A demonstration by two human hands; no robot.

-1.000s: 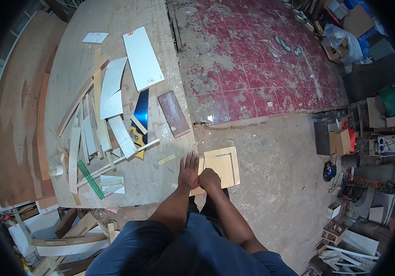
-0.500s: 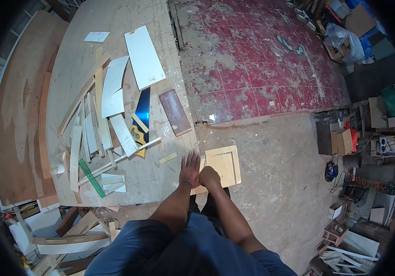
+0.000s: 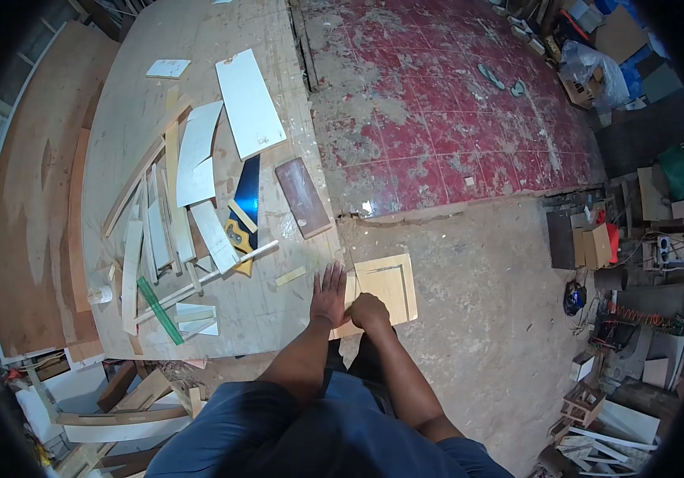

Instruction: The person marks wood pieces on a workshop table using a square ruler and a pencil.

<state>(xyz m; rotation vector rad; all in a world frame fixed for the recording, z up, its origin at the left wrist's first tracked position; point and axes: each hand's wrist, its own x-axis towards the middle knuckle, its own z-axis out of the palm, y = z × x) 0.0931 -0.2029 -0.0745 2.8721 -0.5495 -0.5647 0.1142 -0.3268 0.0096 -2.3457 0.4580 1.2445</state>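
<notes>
My left hand [image 3: 328, 299] lies flat at the table's right edge, fingers stretched forward. Beside it, my right hand [image 3: 369, 311] is closed in a fist over the near left part of a pale wooden board [image 3: 379, 285]. Whatever that fist holds is hidden; a thin dark line runs just past its knuckles. Dark marks form an angled line along the board's far and right sides. Left of my fingers, a short wood strip [image 3: 291, 276] lies on the table. Farther off are a reddish-brown block [image 3: 303, 196] and a handsaw with a blue blade [image 3: 248, 187] and yellow handle.
White panels [image 3: 251, 103] and several wood strips [image 3: 130, 267] cover the left of the wooden table [image 3: 278, 319]. A green strip [image 3: 159, 310] lies near its front. Concrete floor [image 3: 477, 295] spreads to the right, with cardboard boxes [image 3: 595, 246] and clutter beyond.
My right fist has shifted slightly to the right and toward me, away from my left hand. My left hand stays in place.
</notes>
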